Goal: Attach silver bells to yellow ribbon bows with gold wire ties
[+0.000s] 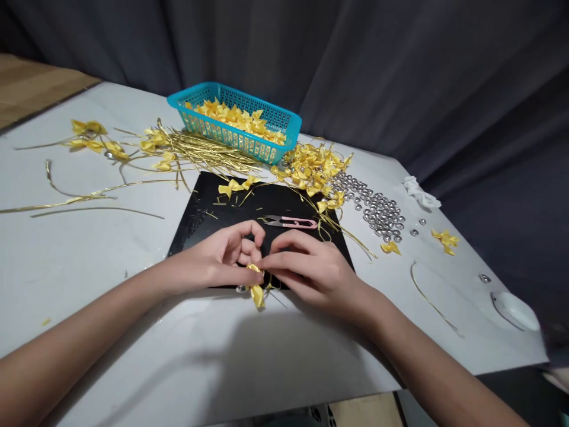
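Between my two hands is a yellow ribbon bow (pixel 256 295) with a gold cord trailing from it, over the near edge of a black mat (pixel 191 228). My left hand (pixel 233 255) pinches the bow between thumb and fingers. The fingertips of my right hand (pixel 311 264) are closed together at the bow's right side, by the gold cord; what they grip is too small to make out. A small silver bead (pixel 241 289) shows just left of the bow. Pink-handled thread snips (pixel 293 223) lie on the mat beyond my hands.
A blue basket (pixel 231 136) of yellow bows stands at the back. Gold cords (pixel 208 151) lie before it, with a heap of yellow bows (pixel 313 166) and many silver beads (pixel 382 216) to the right. A white computer mouse (pixel 515 311) sits near the right edge.
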Available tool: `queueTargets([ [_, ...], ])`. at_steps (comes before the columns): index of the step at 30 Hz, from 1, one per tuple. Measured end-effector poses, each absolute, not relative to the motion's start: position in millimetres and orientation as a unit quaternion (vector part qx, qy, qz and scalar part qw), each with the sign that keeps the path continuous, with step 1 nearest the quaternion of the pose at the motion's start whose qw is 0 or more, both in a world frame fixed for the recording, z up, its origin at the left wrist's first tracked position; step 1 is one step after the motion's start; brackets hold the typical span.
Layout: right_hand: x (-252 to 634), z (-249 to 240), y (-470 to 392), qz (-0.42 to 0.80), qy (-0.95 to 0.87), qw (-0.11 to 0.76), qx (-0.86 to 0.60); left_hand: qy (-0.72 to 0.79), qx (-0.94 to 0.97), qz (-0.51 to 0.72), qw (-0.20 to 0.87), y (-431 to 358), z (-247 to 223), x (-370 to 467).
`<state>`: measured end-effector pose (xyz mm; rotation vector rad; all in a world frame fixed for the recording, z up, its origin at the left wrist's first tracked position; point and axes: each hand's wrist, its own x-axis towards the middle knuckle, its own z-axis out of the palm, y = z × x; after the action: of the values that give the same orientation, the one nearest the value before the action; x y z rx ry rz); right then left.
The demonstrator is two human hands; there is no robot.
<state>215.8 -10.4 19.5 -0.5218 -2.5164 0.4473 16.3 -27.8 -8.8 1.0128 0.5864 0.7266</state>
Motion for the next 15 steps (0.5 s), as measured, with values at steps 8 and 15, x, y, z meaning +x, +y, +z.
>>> queueTargets([
  [8,217,30,-11,0.239,-0.919,0.181,-0.256,0.259,0.452,0.361,0.773,-24,-11,14],
  [15,220,40,-6,0.331,-0.908,0.09,-0.239,0.259,0.462,0.357,0.769,-24,-10,14],
])
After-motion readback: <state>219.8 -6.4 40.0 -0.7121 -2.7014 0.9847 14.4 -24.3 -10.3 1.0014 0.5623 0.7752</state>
